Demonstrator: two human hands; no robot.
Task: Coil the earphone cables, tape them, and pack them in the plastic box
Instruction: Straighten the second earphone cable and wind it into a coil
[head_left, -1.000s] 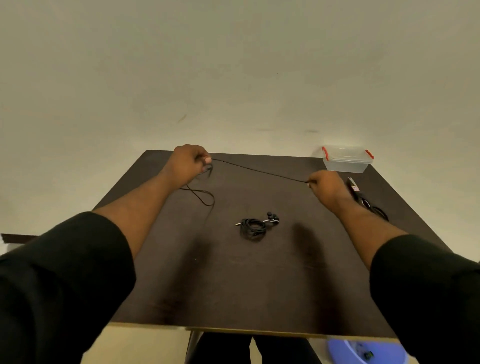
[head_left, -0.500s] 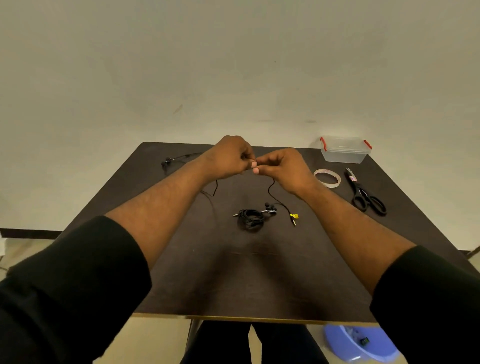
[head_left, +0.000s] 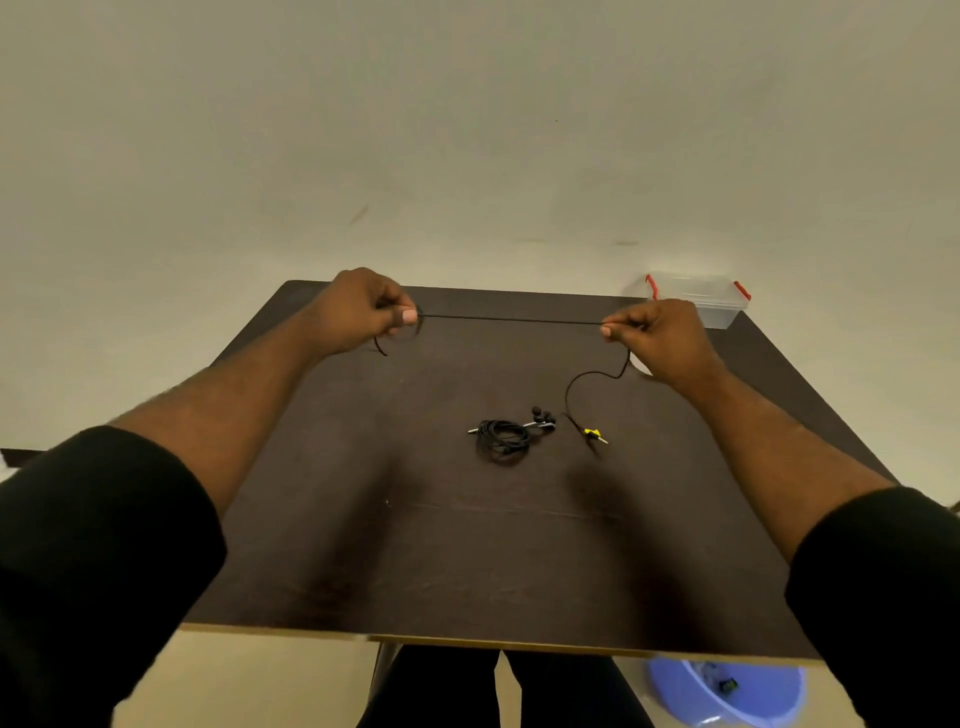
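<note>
Earphone cable (head_left: 509, 319) runs taut between my two hands above the far part of the table (head_left: 467, 545), its long axis lying left to right, nearly parallel to the far edge. My left hand (head_left: 358, 312) pinches it near the far left corner, thumb and forefinger pressed together on the wire, the other fingers curled in; a short black loop hangs below that fist. My right hand (head_left: 660, 338) pinches the other end of the stretched length the same way, fingers closed tight on it, close to the far right corner. From under my right hand the slack drops in a curve to the tabletop and ends at the plug (head_left: 592, 432), which carries a yellow tag and points toward the right near corner. I can read no writing on the tag.

Just left of the plug, at the table's middle, lies a second earphone set (head_left: 506, 436), coiled in a bundle with its buds at the right side. Behind my right hand, at the far right corner, stands the clear plastic box (head_left: 701, 299) with red clips.
</note>
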